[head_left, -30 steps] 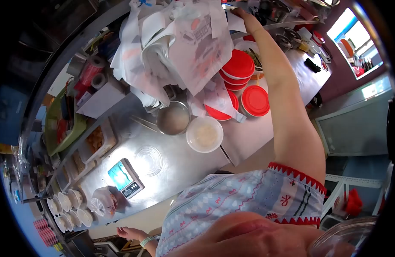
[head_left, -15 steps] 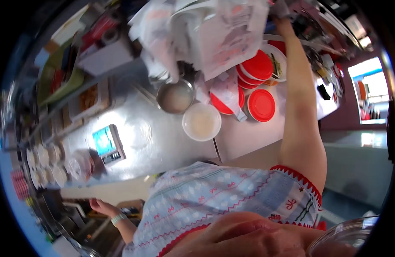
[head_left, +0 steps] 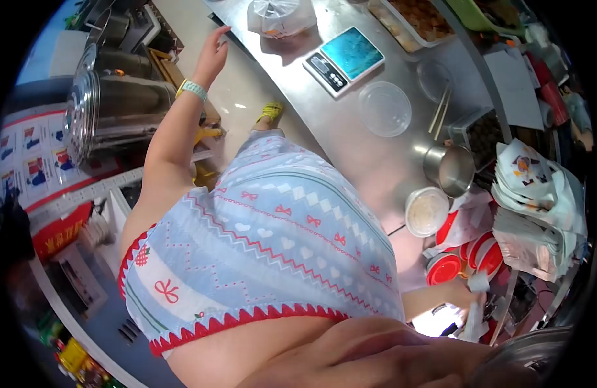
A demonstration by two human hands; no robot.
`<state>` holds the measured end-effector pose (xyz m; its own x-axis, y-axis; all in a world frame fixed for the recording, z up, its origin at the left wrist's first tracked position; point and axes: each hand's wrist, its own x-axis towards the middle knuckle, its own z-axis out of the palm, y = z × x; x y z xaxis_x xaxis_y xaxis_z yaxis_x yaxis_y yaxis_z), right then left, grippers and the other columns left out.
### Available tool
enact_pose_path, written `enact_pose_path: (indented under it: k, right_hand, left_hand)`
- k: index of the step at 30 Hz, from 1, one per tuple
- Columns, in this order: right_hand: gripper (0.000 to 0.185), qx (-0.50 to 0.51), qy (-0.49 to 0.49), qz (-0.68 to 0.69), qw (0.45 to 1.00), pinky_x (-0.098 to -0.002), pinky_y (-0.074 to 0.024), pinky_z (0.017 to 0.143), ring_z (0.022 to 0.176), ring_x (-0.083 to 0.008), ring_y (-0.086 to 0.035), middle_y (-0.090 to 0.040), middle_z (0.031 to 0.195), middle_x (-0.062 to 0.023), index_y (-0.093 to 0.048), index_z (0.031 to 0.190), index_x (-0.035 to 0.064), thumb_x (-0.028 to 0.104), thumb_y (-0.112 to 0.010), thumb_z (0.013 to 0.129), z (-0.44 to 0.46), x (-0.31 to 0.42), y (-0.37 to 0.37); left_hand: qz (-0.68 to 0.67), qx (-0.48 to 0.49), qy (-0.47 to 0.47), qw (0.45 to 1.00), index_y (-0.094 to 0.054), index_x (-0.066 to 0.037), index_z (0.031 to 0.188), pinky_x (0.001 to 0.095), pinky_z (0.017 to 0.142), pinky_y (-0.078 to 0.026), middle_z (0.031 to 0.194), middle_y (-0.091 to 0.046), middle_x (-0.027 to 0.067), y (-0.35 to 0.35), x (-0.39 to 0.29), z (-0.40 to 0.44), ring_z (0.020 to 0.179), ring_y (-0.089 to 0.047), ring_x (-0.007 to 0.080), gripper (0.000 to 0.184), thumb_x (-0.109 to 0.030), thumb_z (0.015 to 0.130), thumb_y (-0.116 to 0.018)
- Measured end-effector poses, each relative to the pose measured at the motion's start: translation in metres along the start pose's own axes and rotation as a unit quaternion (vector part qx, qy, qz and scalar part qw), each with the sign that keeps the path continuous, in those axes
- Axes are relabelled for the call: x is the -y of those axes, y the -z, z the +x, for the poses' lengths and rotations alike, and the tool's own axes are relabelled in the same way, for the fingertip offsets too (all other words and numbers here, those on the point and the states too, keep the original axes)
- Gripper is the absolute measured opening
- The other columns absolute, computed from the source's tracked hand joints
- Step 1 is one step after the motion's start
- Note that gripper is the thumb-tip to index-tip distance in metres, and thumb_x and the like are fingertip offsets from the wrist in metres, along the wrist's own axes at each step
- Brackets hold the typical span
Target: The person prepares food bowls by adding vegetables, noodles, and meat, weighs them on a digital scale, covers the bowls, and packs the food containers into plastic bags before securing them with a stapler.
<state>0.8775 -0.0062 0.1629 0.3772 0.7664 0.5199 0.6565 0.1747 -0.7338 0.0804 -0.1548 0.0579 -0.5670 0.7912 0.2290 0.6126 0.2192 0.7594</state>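
Observation:
My left hand [head_left: 214, 55], a banded wrist below it, hangs in the air by the edge of the steel counter [head_left: 292, 107]. Its fingers are stretched out and hold nothing. A clear plastic bag [head_left: 282, 18] sits on the counter nearby. At the lower right, my right hand [head_left: 463, 295] is small and partly hidden, closed at a white paper-like strip [head_left: 478, 282]. Red-lidded tubs [head_left: 442, 268] are close beside it. A white tub with pale contents [head_left: 426, 212] stands near a steel pot [head_left: 449, 171].
A digital scale [head_left: 345, 61], a clear lid [head_left: 384, 109] and chopsticks [head_left: 442, 110] lie on the counter. White carrier bags [head_left: 538, 207] stand at the right. A large steel pot [head_left: 117, 116] is at the left, and a food tray [head_left: 415, 22] at the back.
The view has swung round towards the left. My right hand, earlier reaching far out past the carrier bags, now appears beside the red-lidded tubs. My left arm is now in fuller view, stretched out.

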Motion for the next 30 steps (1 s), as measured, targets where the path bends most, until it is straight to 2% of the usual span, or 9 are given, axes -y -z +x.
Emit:
enact_pose_path:
  k: [6, 7, 9, 14, 16, 21, 24, 27, 30]
  right_hand:
    - [0.019, 0.194, -0.135, 0.169, 0.957, -0.0304, -0.0482, 0.079, 0.078, -0.0178, -0.055, -0.057, 0.092, -0.0062, -0.060, 0.097, -0.0017, 0.010, -0.046, 0.095, -0.202, 0.108, -0.152]
    - [0.022, 0.156, -0.313, 0.349, 0.869, -0.0352, -0.0483, 0.086, 0.085, -0.0214, -0.059, -0.059, 0.093, -0.0086, -0.063, 0.096, -0.0024, 0.011, -0.045, 0.095, -0.222, 0.163, -0.197]
    - [0.019, 0.301, -0.185, 0.249, 0.902, -0.0321, -0.0479, 0.083, 0.088, -0.0189, -0.059, -0.065, 0.097, -0.0077, -0.063, 0.096, -0.0003, 0.009, -0.047, 0.092, -0.257, 0.214, -0.263]
    - [0.024, 0.425, -0.288, 0.354, 0.782, -0.0377, -0.0484, 0.091, 0.096, -0.0245, -0.062, -0.062, 0.101, -0.0123, -0.059, 0.108, -0.0045, 0.012, -0.047, 0.096, -0.303, 0.332, -0.393]
    - [0.027, 0.420, -0.340, 0.425, 0.726, -0.0353, -0.0491, 0.087, 0.091, -0.0218, -0.062, -0.063, 0.098, -0.0109, -0.058, 0.109, -0.0030, 0.019, -0.046, 0.100, -0.312, 0.357, -0.420]
    - [0.029, 0.406, -0.360, 0.335, 0.770, -0.0305, -0.0482, 0.079, 0.086, -0.0182, -0.061, -0.061, 0.091, -0.0074, -0.056, 0.110, 0.0006, 0.026, -0.046, 0.103, -0.327, 0.396, -0.452]
    - [0.032, 0.441, -0.297, 0.314, 0.787, -0.0270, -0.0466, 0.083, 0.087, -0.0132, -0.060, -0.065, 0.101, -0.0055, -0.051, 0.127, 0.0053, 0.026, -0.049, 0.103, -0.345, 0.403, -0.456]
    - [0.029, 0.363, -0.214, 0.317, 0.850, -0.0275, -0.0485, 0.077, 0.082, -0.0112, -0.058, -0.064, 0.097, -0.0031, -0.055, 0.121, 0.0021, 0.023, -0.054, 0.101, -0.377, 0.409, -0.463]
    - [0.031, 0.393, -0.269, 0.277, 0.834, -0.0276, -0.0489, 0.080, 0.087, -0.0111, -0.060, -0.066, 0.101, -0.0046, -0.058, 0.120, 0.0002, 0.023, -0.058, 0.099, -0.406, 0.402, -0.463]
  left_hand:
    - [-0.070, 0.177, -0.050, 0.980, -0.038, -0.014, 0.147, 0.0436, 0.116, -0.026, 0.149, -0.042, 0.0085, -0.016, 0.047, 0.155, 0.138, -0.037, 0.0245, 0.057, -0.024, 0.096, -0.060]
    - [-0.084, 0.219, -0.063, 0.970, -0.036, -0.016, 0.149, 0.0446, 0.117, -0.024, 0.150, -0.041, 0.0074, -0.017, 0.059, 0.183, 0.140, -0.034, 0.0246, 0.061, -0.026, 0.095, -0.062]
    - [-0.105, 0.315, -0.082, 0.940, -0.034, -0.018, 0.151, 0.0436, 0.118, -0.020, 0.152, -0.038, 0.0048, -0.029, 0.074, 0.225, 0.142, -0.032, 0.0232, 0.066, -0.030, 0.093, -0.065]
    - [-0.326, 0.470, -0.014, 0.820, -0.046, -0.012, 0.142, 0.0314, 0.105, -0.040, 0.128, -0.057, 0.0051, -0.060, 0.096, 0.250, 0.123, -0.050, 0.0167, 0.056, -0.021, 0.092, -0.067]
    - [-0.305, 0.407, -0.006, 0.861, -0.051, -0.008, 0.133, 0.0287, 0.089, -0.047, 0.107, -0.062, 0.0060, -0.058, 0.084, 0.231, 0.100, -0.058, 0.0137, 0.046, -0.020, 0.092, -0.067]
    - [-0.284, 0.191, 0.047, 0.938, -0.055, 0.002, 0.115, 0.0276, 0.070, -0.048, 0.090, -0.060, 0.0061, -0.066, 0.054, 0.156, 0.079, -0.055, 0.0118, 0.036, -0.016, 0.088, -0.071]
    - [-0.299, 0.249, 0.061, 0.919, -0.050, 0.000, 0.116, 0.0242, 0.066, -0.046, 0.089, -0.059, 0.0033, -0.049, 0.045, 0.132, 0.075, -0.052, 0.0084, 0.035, -0.016, 0.091, -0.069]
    - [-0.249, 0.307, 0.017, 0.918, -0.054, 0.001, 0.113, 0.0252, 0.067, -0.049, 0.086, -0.062, 0.0041, -0.026, 0.047, 0.134, 0.075, -0.056, 0.0095, 0.030, -0.013, 0.091, -0.068]
    - [-0.227, 0.379, -0.033, 0.896, -0.065, 0.001, 0.099, 0.0249, 0.076, -0.050, 0.089, -0.068, 0.0059, -0.019, 0.060, 0.157, 0.085, -0.062, 0.0115, 0.012, -0.009, 0.091, -0.065]
